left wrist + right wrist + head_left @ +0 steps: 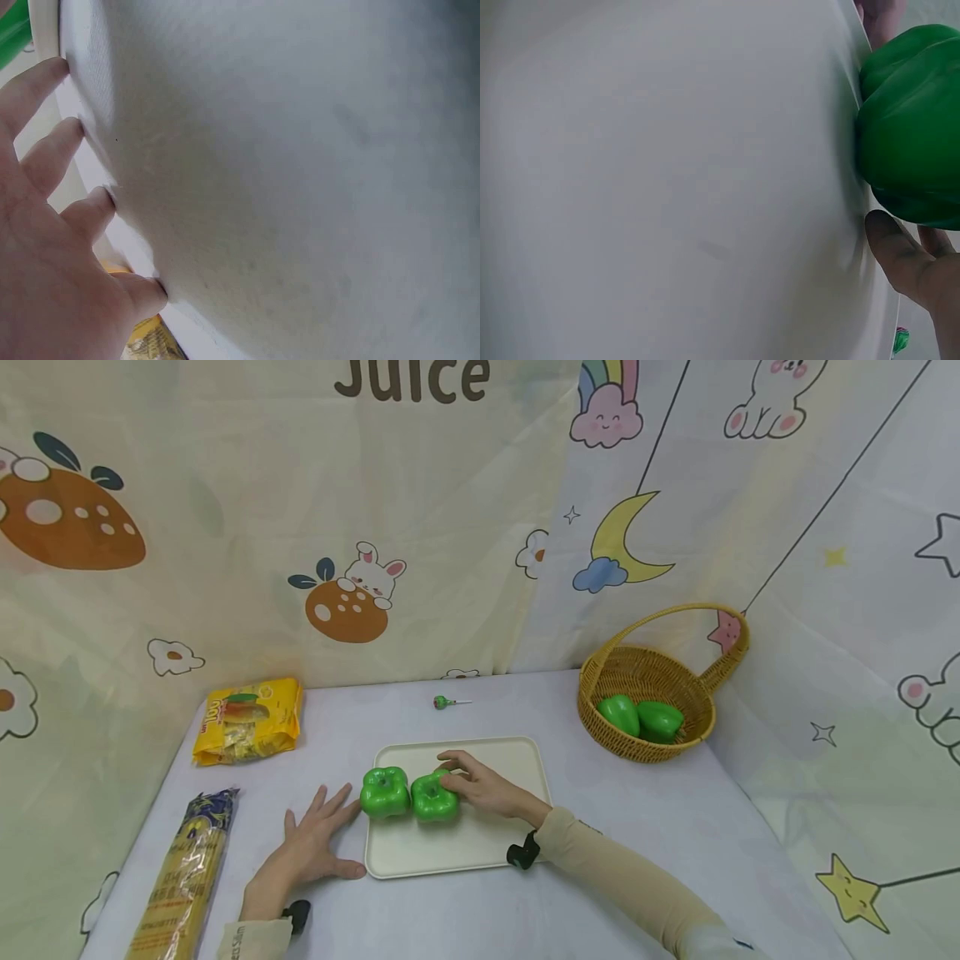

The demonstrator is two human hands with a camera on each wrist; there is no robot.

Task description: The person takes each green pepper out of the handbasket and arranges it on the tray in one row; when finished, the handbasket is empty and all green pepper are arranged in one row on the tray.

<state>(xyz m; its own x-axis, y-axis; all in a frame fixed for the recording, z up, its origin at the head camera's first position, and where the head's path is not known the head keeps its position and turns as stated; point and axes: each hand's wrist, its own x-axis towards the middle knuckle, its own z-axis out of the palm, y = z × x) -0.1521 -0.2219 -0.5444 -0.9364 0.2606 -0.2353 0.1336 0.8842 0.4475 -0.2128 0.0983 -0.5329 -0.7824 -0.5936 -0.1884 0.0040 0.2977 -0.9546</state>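
Hands (306, 849), with two green peppers (386, 795) between

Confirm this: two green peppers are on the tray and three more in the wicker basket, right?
Not quite: the head view shows only two green peppers in the wicker basket, not three. Two peppers on the tray is right.

The peppers (385, 792) are bright green, the tray (465, 853) cream.

Left hand (311, 841) splayed, right hand (483, 786) loosely bent
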